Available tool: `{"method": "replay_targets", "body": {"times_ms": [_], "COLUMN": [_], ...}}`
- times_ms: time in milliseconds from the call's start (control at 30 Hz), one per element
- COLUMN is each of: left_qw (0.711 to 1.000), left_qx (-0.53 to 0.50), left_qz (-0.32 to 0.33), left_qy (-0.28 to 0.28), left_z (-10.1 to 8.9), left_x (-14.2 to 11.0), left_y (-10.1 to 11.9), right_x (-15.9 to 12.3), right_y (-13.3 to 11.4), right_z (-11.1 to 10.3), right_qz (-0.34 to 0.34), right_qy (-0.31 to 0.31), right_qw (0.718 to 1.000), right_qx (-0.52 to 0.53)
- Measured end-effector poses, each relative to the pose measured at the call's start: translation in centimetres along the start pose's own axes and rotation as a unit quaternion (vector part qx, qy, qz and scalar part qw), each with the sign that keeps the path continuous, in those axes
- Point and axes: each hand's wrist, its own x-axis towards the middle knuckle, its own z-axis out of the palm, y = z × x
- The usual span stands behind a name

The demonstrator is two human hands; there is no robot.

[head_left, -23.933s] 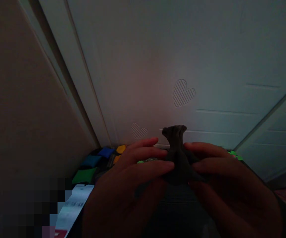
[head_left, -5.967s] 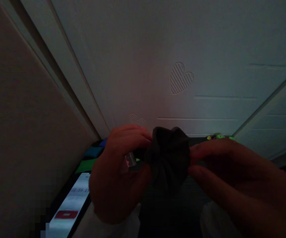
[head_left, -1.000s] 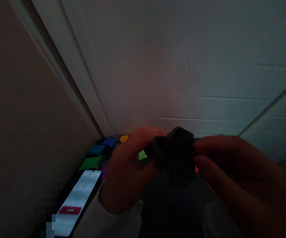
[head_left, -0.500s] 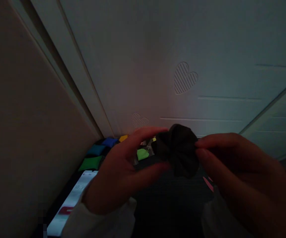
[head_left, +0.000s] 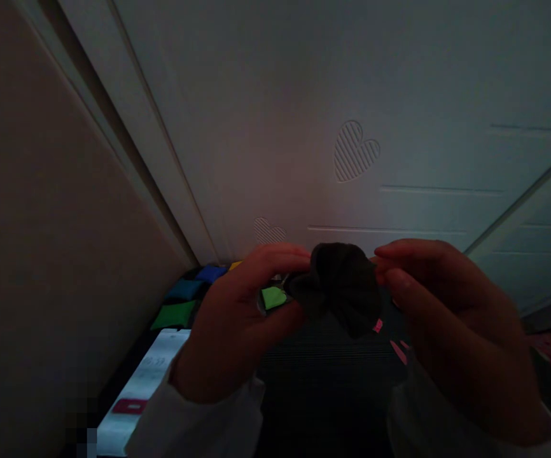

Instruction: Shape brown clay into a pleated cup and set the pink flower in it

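A dark, ruffled piece of what looks like modelling clay (head_left: 347, 289), pleated like a flower or fan, is held up between my two hands. My left hand (head_left: 237, 318) grips its left side, fingers behind and thumb in front. On the right edge, the fingertips of my right hand (head_left: 452, 318) touch the rim in a loose pinch, the thumb slightly nearer to me. Poor light hides the finer folds. Beneath the piece, a small pink bow-shaped bit (head_left: 378, 326) and pink clay tools (head_left: 398, 352) lie on the dark surface.
At the left lie a green packet (head_left: 174, 315), a teal packet (head_left: 184, 289) and a blue packet (head_left: 211, 273). A light-green piece (head_left: 273, 297) shows behind my left hand. A lit phone (head_left: 137, 388) lies front left. A white panel with hearts (head_left: 354, 152) stands behind.
Over the last second the ruffled clay has turned and tilted. My left hand loosened, then closed on it again. My right hand shifted along the rim, its fingers spreading a little.
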Motion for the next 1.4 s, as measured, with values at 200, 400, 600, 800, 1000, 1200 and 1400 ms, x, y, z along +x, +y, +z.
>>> {"method": "replay_targets", "body": {"times_ms": [200, 400, 600, 800, 1000, 1200, 1400], "left_qw": [1.000, 0.999, 0.998, 0.996, 0.992, 0.989, 0.987], "left_qx": [0.002, 0.009, 0.013, 0.000, -0.017, -0.028, -0.037], "left_qz": [0.013, 0.017, 0.033, 0.033, 0.043, 0.028, 0.018], "left_qy": [-0.013, -0.034, -0.051, -0.084, -0.116, -0.145, -0.156], "left_z": [0.1, -0.1, -0.3, -0.6, -0.9, -1.1, -1.0], "left_x": [0.1, 0.2, 0.1, -0.3, -0.5, -0.3, -0.3], "left_y": [0.0, 0.2, -0.2, -0.7, -0.4, -0.3, -0.1], "right_x": [0.2, 0.3, 0.2, 0.1, 0.3, 0.3, 0.6], "right_y": [-0.2, 0.0, -0.1, 0.3, 0.3, -0.1, -0.2], "right_z": [-0.1, -0.2, -0.3, -0.3, -0.1, -0.3, -0.4], "right_qz": [0.033, 0.040, 0.055, 0.021, 0.008, 0.005, 0.001], "right_qy": [-0.053, -0.083, -0.073, -0.064, -0.051, -0.072, -0.090], "right_qw": [0.996, 0.995, 0.995, 0.996, 0.998, 0.997, 0.995], "right_qx": [0.059, 0.050, 0.043, 0.063, 0.034, 0.031, 0.041]}}
